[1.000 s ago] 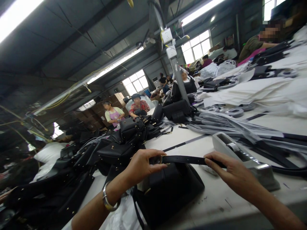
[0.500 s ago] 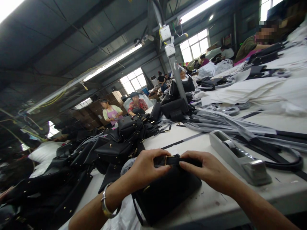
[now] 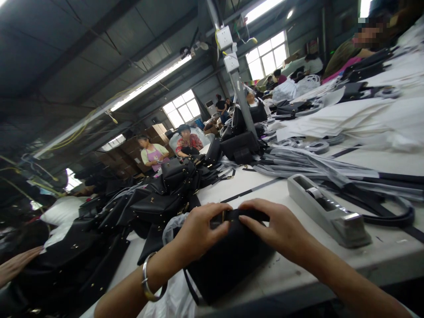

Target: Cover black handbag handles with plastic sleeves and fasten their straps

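Note:
A black handbag [image 3: 232, 265] stands on the white table in front of me, with a narrow black strap [image 3: 233, 215] across its top. My left hand [image 3: 202, 227] pinches the strap between thumb and fingers at a small gold buckle [image 3: 224, 215]. From the other side, my right hand [image 3: 273, 221] grips the same strap, its thumb and forefinger close to the left fingertips. The strap's exact path through the buckle is hidden by my fingers and too dark to make out. Crumpled clear plastic [image 3: 174, 225] lies behind my left wrist.
A grey tape dispenser [image 3: 327, 212] sits right of my right hand. Plastic-wrapped straps [image 3: 318, 163] lie behind it. Black bags [image 3: 159, 203] are heaped on the left, where another person's hand [image 3: 21, 265] rests. A metal post [image 3: 243, 101] rises at the table's far side.
Both my hands have shifted slightly left in view, and the fingertips have moved closer together on the strap. At the left edge, another person's hand has come further into view over the black bags.

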Motion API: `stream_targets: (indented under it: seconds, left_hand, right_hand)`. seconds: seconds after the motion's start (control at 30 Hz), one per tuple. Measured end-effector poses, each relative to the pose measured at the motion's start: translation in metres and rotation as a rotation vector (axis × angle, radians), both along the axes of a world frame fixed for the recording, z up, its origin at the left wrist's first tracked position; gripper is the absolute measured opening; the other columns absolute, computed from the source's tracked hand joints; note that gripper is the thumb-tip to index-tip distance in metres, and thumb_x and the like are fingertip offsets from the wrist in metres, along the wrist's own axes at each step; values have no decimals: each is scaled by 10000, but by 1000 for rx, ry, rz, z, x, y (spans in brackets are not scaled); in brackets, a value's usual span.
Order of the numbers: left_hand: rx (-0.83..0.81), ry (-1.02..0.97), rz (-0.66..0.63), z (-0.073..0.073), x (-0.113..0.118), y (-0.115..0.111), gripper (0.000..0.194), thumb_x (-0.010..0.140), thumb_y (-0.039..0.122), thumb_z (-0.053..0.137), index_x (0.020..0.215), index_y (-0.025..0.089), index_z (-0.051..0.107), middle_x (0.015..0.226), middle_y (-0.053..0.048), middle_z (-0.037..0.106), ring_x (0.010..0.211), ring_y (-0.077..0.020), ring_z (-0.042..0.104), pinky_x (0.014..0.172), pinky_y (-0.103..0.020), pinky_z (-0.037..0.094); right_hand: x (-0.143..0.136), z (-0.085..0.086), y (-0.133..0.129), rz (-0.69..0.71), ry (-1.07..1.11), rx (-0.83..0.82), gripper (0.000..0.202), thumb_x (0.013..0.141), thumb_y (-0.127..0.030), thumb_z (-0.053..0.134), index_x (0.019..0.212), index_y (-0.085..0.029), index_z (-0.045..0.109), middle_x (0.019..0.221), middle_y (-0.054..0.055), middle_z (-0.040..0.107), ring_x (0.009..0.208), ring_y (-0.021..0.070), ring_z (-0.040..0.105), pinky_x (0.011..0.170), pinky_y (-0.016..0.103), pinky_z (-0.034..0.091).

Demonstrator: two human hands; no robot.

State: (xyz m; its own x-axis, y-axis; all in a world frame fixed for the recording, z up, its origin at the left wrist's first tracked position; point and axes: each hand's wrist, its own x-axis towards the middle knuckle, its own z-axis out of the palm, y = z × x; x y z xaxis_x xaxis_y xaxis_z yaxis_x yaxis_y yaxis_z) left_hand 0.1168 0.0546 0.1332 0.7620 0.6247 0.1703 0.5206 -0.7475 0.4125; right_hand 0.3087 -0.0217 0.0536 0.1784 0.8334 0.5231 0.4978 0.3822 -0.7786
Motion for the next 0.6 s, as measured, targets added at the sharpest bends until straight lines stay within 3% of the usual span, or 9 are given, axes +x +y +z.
stream_targets:
  seconds: [0.1, 0.17, 0.27, 0.37, 0.47, 0.6]
  left_hand:
    - [-47, -85, 76, -3, 1, 7, 245, 883, 231, 586, 1098, 193, 696, 904, -12, 715, 810, -174, 637, 762, -264, 478]
    - [-166, -139, 89, -5, 2, 14, 263, 907, 277, 576, 1128, 169, 671, 901, -24, 703, 805, -172, 634, 756, -266, 483]
    - [-394, -214, 41, -7, 3, 21, 316, 916, 341, 598, 1157, 143, 643, 940, -48, 689, 828, -173, 640, 776, -272, 495]
    - [-548, -287, 33, -7, 6, 22, 365, 899, 375, 642, 1177, 139, 634, 976, -59, 681, 844, -167, 635, 806, -278, 498]
    - [-607, -323, 67, -6, 8, 18, 399, 894, 379, 660, 1225, 158, 627, 1064, -68, 679, 885, -159, 628, 850, -279, 483]
    - [-636, -331, 43, -2, 10, 14, 427, 869, 384, 694, 1243, 185, 638, 1126, -68, 683, 1006, -191, 621, 907, -291, 462]
  right_hand:
    - [-6, -6, -11, -193, -39, 325, 215, 911, -255, 619, 1102, -298, 707, 1071, 50, 739, 1009, 276, 663, 917, 419, 505]
    - [-12, -14, -13, -163, -18, 416, 227, 935, -201, 584, 1092, -305, 710, 1030, 43, 744, 977, 244, 680, 879, 371, 534]
    - [-19, -25, 0, -71, 45, 312, 273, 953, -213, 567, 1195, -274, 678, 1156, 53, 717, 1092, 241, 649, 958, 366, 515]
    - [-20, -28, 23, 72, 157, 118, 293, 966, -330, 566, 1236, -274, 664, 1227, 51, 697, 1162, 261, 620, 1028, 421, 475]
    - [-19, -27, 39, 212, 315, -30, 321, 953, -447, 569, 1198, -277, 688, 1202, 47, 711, 1168, 273, 622, 1061, 454, 449]
    - [-17, -25, 43, 341, 489, -95, 351, 933, -518, 563, 1099, -247, 711, 1107, 43, 726, 1118, 279, 632, 1063, 452, 447]
